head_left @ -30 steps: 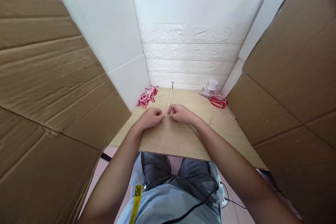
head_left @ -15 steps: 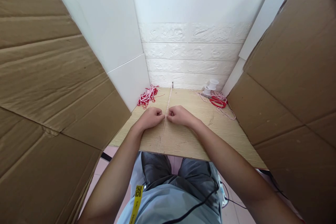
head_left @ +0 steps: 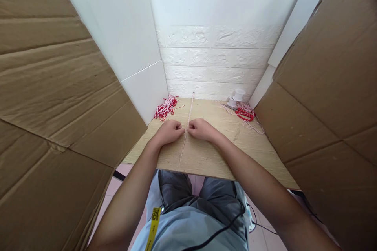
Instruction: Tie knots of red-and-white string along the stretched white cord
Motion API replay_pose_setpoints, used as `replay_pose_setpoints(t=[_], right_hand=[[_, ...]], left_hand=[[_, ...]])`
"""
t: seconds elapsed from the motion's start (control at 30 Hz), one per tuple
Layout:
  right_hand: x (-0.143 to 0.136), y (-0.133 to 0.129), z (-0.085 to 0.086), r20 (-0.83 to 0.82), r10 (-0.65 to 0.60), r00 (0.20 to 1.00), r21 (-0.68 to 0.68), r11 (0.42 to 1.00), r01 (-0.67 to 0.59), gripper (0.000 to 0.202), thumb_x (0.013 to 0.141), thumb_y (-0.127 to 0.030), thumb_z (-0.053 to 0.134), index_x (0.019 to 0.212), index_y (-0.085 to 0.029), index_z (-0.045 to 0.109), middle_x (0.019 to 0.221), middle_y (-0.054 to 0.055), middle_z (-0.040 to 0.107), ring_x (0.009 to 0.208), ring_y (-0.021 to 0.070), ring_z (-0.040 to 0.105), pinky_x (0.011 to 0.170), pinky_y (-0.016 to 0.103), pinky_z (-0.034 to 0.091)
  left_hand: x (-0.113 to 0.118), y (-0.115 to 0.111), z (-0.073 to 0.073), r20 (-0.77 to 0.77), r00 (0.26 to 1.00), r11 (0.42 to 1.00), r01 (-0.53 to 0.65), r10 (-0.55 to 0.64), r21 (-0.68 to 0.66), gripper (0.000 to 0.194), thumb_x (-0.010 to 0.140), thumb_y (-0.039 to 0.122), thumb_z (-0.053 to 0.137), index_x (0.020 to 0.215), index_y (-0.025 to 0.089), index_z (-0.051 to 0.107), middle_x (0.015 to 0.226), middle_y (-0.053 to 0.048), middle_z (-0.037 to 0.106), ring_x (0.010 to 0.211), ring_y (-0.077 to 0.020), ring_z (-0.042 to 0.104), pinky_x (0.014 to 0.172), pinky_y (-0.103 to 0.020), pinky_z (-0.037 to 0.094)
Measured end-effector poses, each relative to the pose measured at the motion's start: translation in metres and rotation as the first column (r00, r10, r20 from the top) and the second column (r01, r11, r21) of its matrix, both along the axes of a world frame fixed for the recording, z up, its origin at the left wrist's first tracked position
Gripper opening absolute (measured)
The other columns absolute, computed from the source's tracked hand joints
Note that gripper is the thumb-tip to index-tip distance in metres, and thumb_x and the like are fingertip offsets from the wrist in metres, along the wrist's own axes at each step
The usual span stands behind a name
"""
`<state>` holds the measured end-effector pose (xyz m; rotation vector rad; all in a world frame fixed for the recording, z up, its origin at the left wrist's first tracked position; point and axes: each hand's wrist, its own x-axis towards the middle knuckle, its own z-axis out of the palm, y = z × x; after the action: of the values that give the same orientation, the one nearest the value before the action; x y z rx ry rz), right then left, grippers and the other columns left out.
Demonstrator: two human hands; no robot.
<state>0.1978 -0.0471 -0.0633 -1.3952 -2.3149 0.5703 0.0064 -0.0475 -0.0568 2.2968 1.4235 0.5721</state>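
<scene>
A thin pale string [head_left: 191, 110] runs from a small dark nail [head_left: 193, 95] at the back of the wooden board [head_left: 206, 160] toward its front edge. My left hand [head_left: 171, 131] is closed, thumb and fingertips pinched together at the string's left side. Opposite it, my right hand [head_left: 202, 129] is closed in the same kind of pinch, at the string's right side. Both hands rest low over the board, only a small gap apart. Whatever the fingertips pinch is too small to make out, though it lies right at the string.
A heap of red and white string [head_left: 166, 108] lies at the back left. Red-handled scissors [head_left: 244, 114] rest among loose strands at the back right, beside white spools [head_left: 238, 94]. Cardboard walls [head_left: 59, 98] flank both sides, and a white brick-patterned wall [head_left: 218, 57] stands behind.
Barely anything differs. Both hands stay at the string in the same pinch, with only a slight shift of the fingertips.
</scene>
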Motion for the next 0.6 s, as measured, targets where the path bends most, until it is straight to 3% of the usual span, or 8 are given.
replay_pose_setpoints(t=[0.47, 0.6], right_hand=[[-0.0021, 0.0004, -0.0038, 0.053, -0.057, 0.997, 0.016, 0.998, 0.056, 0.018, 0.084, -0.026, 0.054, 0.072, -0.016, 0.064, 0.075, 0.005, 0.067, 0.063, 0.0138, 0.051, 0.056, 0.025, 0.028], [0.0005, 0.0012, -0.0041, 0.003, -0.044, 0.999, 0.020, 0.999, 0.044, 0.016, 0.083, -0.024, 0.055, 0.070, -0.017, 0.061, 0.071, 0.003, 0.065, 0.062, 0.0130, 0.051, 0.056, 0.025, 0.028]], left_hand=[[0.0014, 0.0006, 0.0005, -0.002, 0.998, 0.998, -0.060, 0.060, 0.010, 0.027, 0.074, 0.031, 0.050, 0.052, 0.020, 0.038, 0.052, 0.004, 0.039, 0.053, -0.0112, 0.037, 0.053, -0.029, 0.022], [0.0016, -0.0018, 0.0040, 0.043, 0.999, 0.999, -0.017, 0.019, -0.029, 0.026, 0.073, 0.029, 0.051, 0.051, 0.019, 0.041, 0.051, 0.004, 0.036, 0.053, -0.0106, 0.035, 0.052, -0.028, 0.023]])
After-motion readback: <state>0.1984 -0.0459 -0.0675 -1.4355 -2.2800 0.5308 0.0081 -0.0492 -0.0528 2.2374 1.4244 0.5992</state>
